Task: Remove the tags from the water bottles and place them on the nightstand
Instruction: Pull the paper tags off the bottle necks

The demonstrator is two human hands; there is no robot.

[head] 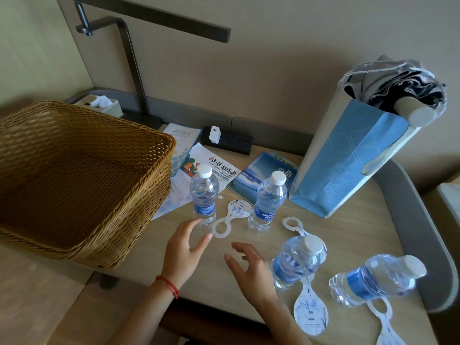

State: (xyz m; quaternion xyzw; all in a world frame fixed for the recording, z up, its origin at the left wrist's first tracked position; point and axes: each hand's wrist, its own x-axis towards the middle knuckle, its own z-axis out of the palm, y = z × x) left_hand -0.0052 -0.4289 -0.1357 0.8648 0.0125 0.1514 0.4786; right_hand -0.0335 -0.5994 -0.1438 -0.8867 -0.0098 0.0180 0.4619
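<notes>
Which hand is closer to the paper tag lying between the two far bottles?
Left. The left hand has a fingertip touching the ring of the tag. The right hand hovers nearer the person, below the tag and apart from it.

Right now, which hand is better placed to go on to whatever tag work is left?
No bottle visibly wears a tag; all tags seen lie on the nightstand. For straightening one, the left hand seems better placed: its fingertips almost touch the ringed tag between the upright bottles. The right hand hovers open, apart from any tag.
</notes>
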